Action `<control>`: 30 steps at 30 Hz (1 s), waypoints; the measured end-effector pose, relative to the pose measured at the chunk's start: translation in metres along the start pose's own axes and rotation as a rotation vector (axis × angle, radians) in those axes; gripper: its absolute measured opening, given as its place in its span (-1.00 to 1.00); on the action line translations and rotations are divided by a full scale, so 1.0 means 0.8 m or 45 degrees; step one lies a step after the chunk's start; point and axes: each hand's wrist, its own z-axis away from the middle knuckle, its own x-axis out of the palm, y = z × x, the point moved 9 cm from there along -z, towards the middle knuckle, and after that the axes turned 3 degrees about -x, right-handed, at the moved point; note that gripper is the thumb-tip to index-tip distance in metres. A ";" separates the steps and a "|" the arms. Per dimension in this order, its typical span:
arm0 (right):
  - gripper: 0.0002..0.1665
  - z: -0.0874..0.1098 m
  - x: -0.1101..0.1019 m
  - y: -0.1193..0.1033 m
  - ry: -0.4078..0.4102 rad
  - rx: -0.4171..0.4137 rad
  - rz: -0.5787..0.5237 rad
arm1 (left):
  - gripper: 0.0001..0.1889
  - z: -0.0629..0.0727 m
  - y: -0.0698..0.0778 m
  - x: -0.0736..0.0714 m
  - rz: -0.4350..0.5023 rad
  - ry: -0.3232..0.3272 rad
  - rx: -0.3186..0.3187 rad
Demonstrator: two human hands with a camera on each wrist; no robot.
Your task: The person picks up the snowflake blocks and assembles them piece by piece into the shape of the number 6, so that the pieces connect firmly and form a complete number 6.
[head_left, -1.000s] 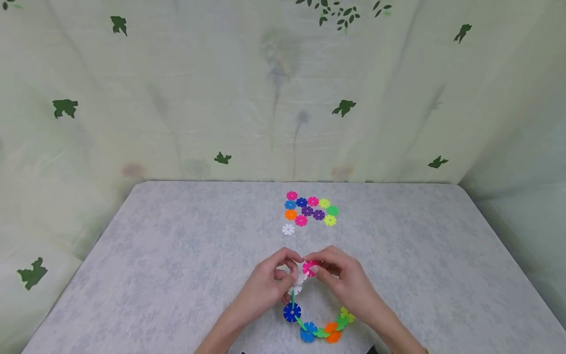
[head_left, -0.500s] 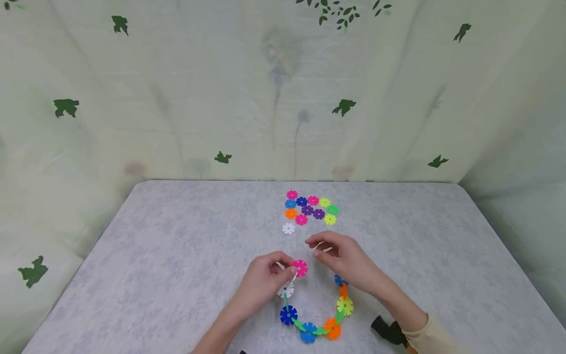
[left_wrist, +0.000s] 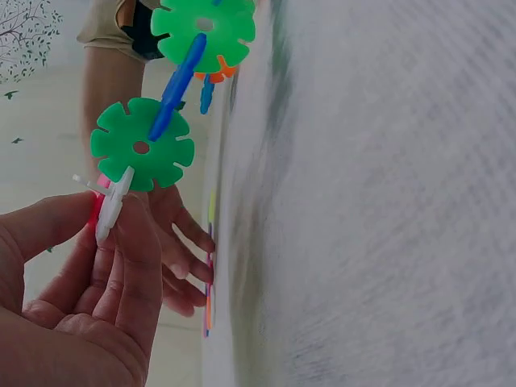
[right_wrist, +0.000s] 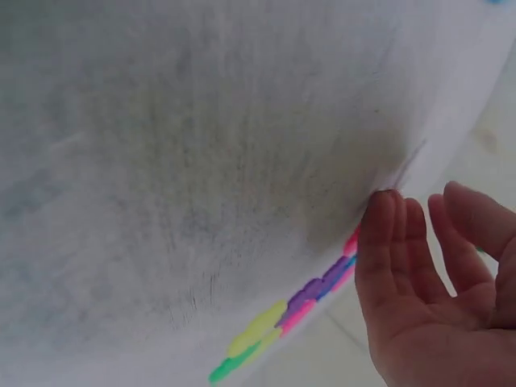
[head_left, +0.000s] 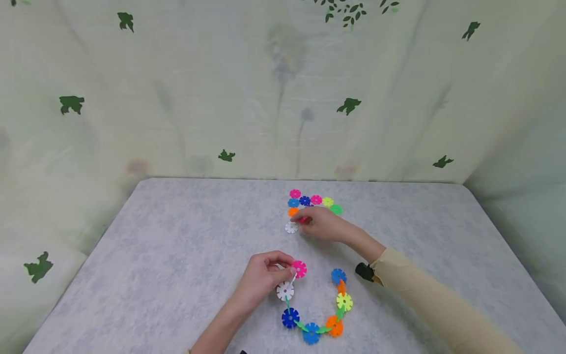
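My left hand (head_left: 264, 275) pinches the end of a chain of slotted plastic snowflake discs, at a pink disc (head_left: 299, 269) and a white disc (head_left: 285, 291). In the left wrist view, a green disc (left_wrist: 141, 147) hangs above the fingertips, joined to an edge-on blue one (left_wrist: 177, 89). The chain curves round through a dark blue disc (head_left: 290, 318) to a blue disc (head_left: 338, 276) at its other end. My right hand (head_left: 325, 223) reaches over the loose discs, fingertips right at a loose white disc (head_left: 291, 227); nothing shows between its thumb and fingers.
Several loose discs lie flat at the back of the table, among them a pink one (head_left: 295, 193), a green one (head_left: 336, 209) and a yellow one (head_left: 327, 201), some hidden by the right hand. A printed cloth (head_left: 185, 98) hangs behind the grey tabletop (head_left: 177, 236).
My right hand has let go of the pink disc and moved away to the loose discs. The left hand keeps the chain's end, shifted slightly left, and the chain's right end has come into view.
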 end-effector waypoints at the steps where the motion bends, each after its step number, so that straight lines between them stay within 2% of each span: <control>1: -0.64 -0.004 0.002 0.004 -0.011 0.017 0.008 | -0.80 0.000 0.000 0.000 0.006 -0.003 -0.008; 5: -0.60 -0.016 0.011 0.015 -0.046 0.013 0.051 | -0.79 -0.002 -0.003 0.000 0.003 -0.012 -0.034; 9: -0.64 -0.021 0.018 0.021 -0.039 0.024 0.082 | -0.74 -0.005 -0.006 0.001 -0.025 -0.017 -0.053; 14: -0.69 -0.015 0.017 0.022 -0.015 0.096 0.055 | -0.71 -0.007 -0.006 0.004 -0.057 -0.045 -0.040; 17: -0.75 -0.008 0.012 0.016 -0.003 0.088 0.048 | -0.75 -0.007 -0.005 0.006 -0.075 -0.063 -0.016; 23: -0.83 0.025 0.000 -0.001 0.026 0.051 0.051 | -0.78 -0.006 -0.005 0.009 -0.075 -0.083 0.004; 30: -0.82 0.078 -0.015 -0.016 0.126 0.046 -0.064 | -0.78 -0.006 -0.003 0.011 -0.078 -0.092 0.021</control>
